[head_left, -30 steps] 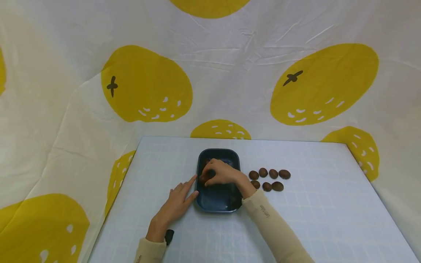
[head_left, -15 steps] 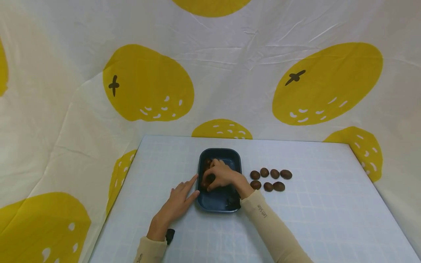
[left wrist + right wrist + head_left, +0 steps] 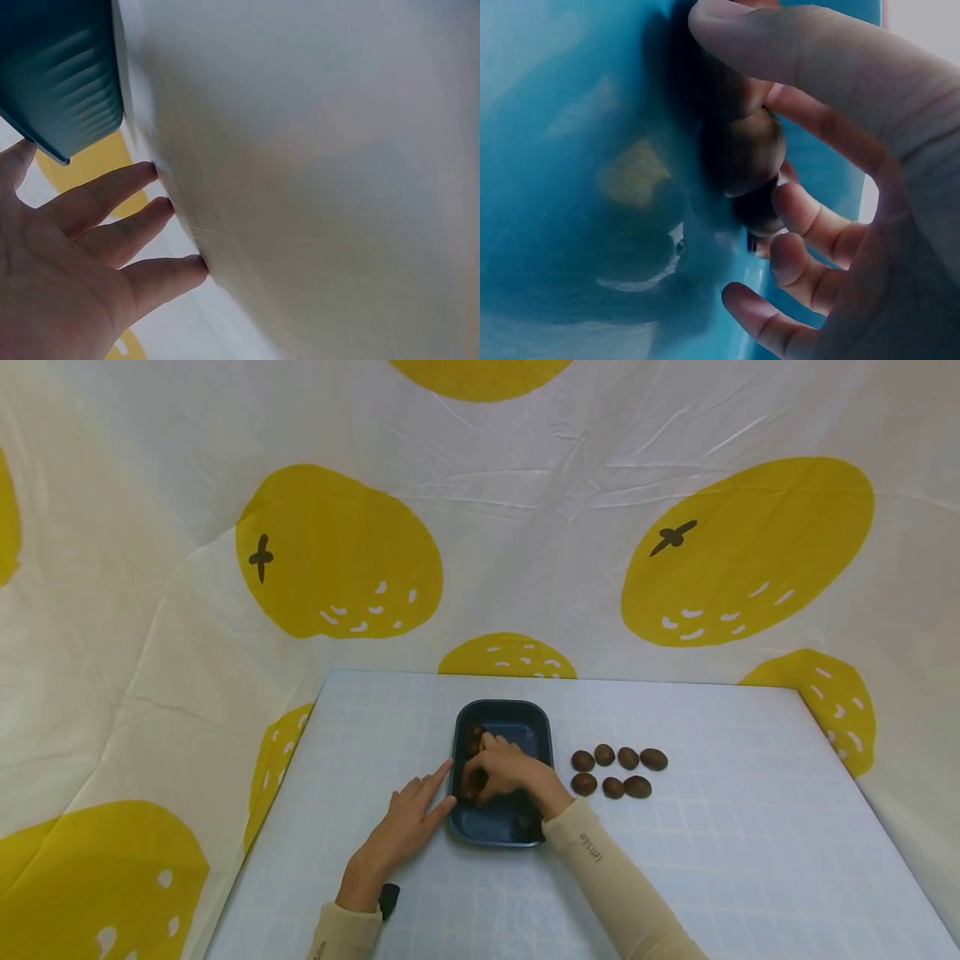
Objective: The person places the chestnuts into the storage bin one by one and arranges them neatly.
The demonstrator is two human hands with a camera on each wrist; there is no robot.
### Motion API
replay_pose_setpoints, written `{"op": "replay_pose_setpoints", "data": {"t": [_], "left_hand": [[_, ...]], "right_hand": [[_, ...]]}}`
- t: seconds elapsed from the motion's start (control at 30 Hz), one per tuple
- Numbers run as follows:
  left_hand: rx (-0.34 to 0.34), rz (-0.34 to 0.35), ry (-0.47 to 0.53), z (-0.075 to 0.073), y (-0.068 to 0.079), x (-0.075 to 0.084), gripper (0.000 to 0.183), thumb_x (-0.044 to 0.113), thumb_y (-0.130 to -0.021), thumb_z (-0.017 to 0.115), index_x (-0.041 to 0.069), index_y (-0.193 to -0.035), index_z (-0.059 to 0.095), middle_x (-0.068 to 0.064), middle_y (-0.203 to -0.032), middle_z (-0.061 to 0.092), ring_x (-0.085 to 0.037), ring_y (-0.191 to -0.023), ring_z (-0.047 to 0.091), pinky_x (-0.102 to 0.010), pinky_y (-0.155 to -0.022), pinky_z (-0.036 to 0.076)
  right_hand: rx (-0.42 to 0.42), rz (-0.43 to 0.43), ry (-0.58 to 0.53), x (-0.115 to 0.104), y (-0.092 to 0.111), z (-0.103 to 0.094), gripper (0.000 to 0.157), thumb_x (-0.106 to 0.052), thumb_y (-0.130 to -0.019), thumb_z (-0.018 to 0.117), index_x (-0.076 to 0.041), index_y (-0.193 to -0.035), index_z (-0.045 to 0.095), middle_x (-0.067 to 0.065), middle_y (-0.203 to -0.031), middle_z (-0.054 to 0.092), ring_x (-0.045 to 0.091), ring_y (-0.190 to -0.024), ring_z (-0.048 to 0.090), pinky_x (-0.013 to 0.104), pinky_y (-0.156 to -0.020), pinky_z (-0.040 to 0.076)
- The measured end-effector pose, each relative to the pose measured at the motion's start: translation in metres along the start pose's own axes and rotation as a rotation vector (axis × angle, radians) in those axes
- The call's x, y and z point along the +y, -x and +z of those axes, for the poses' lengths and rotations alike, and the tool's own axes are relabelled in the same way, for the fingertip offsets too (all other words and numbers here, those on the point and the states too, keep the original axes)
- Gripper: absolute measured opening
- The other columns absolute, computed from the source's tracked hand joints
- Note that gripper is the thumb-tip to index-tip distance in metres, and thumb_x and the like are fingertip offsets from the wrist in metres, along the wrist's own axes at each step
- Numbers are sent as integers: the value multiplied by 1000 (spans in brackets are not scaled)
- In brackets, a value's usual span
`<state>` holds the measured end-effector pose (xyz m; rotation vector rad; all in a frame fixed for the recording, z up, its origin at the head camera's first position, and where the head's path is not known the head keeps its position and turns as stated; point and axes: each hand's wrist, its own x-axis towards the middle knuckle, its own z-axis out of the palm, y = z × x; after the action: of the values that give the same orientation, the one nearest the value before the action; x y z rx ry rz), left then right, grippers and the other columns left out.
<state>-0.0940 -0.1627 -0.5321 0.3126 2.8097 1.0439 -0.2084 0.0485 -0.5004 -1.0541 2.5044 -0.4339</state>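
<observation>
from the head view, a dark blue rectangular plastic tray (image 3: 542,735) sits near the middle of a pale blue checked table (image 3: 712,860). the right hand (image 3: 504,774) reaches down into the tray, its fingers curled round a dark brown oval nut (image 3: 473,782) at the tray's left inner wall; another brown nut (image 3: 474,735) lies in the tray's far left corner. the left hand (image 3: 408,821) lies flat on the table just left of the tray, fingers straight and spread, with the index fingertip touching the tray's left rim. a group of seven brown nuts (image 3: 619,772) lies in two rows on the table to the right of the tray, apart from it. a white cloth with large yellow fruit prints (image 3: 337,552) hangs behind and around the table.

from the left wrist view, the left hand's fingers (image 3: 105,199) are straight and rest with their tips against the pale table surface, the ribbed outer wall of the tray (image 3: 60,75) just above them.

from the right wrist view, the thumb and curled fingers (image 3: 810,217) pinch the brown nut (image 3: 746,154) inside the blue tray (image 3: 570,112).
</observation>
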Motion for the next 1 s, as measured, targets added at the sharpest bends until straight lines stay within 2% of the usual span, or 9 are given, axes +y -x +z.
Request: {"op": "replay_pose_setpoints", "data": {"t": [0.33, 0.57, 0.73, 0.9, 1.0], "left_hand": [[5, 11, -6, 1, -1, 2, 64, 59, -102, 42, 38, -160, 22, -10, -155, 41, -44, -142, 31, -74, -108, 13], [6, 13, -21, 1, -1, 1, 64, 58, -103, 42, 38, -160, 22, -13, -153, 42, -43, -141, 33, -74, -107, 15], [6, 4, -22, 1, -1, 1, 63, 57, -103, 42, 37, -160, 23, -13, -154, 41, -43, -141, 32, -74, -108, 14], [4, 3, -19, 1, 0, 1, 63, 57, -103, 42, 38, -160, 23, -13, -153, 43, -44, -141, 32, -74, -107, 14], [7, 7, -23, 1, 0, 1, 63, 57, -103, 43, 37, -160, 23, -12, -153, 43, -45, -141, 33, -75, -107, 15]], "right_hand": [[-29, 5, 31, -2, 3, 1, 39, -29, -73, 91, -33, -107, 72, -3, -106, 47, 18, -96, 43, 37, -84, 42], [-25, -69, 1, -2, 7, -10, 41, -30, -78, 88, -30, -116, 71, -5, -111, 55, 15, -99, 48, 36, -86, 46], [33, -118, -112, -2, 14, -23, 39, -28, -84, 83, -23, -120, 70, -5, -113, 63, 14, -102, 56, 35, -91, 48], [124, -153, -193, 1, 21, -32, 34, -23, -89, 78, -14, -121, 68, 1, -111, 64, 20, -102, 60, 34, -89, 49], [185, -154, -223, 3, 25, -35, 31, -23, -93, 75, -13, -121, 68, 0, -112, 65, 17, -102, 60, 33, -88, 50]]}}
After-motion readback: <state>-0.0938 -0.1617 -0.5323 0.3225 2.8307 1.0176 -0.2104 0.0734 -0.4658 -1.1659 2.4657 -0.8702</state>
